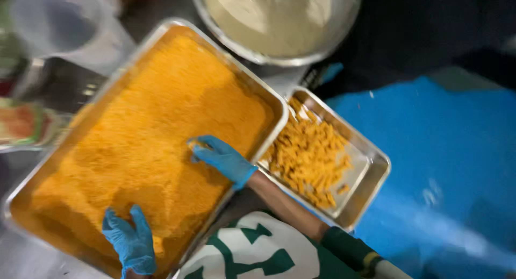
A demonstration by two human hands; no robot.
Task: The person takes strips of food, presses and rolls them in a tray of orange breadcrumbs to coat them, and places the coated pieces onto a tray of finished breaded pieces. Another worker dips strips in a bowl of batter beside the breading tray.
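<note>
A large steel tray (271,104) is filled with orange breadcrumbs (145,134). My right hand (223,158), in a blue glove, rests on the crumbs near the tray's right rim, fingers curled around a small crumb-coated piece. My left hand (130,241), also gloved in blue, lies flat on the crumbs at the near edge with fingers spread. To the right stands a smaller steel tray (371,174) holding several crumb-coated strips (309,155).
A round metal bowl (258,56) of pale flour or batter sits at the top. A clear plastic jug (59,26) stands at the top left. A blue surface (446,150) spreads on the right. Another tray (21,126) is at the left edge.
</note>
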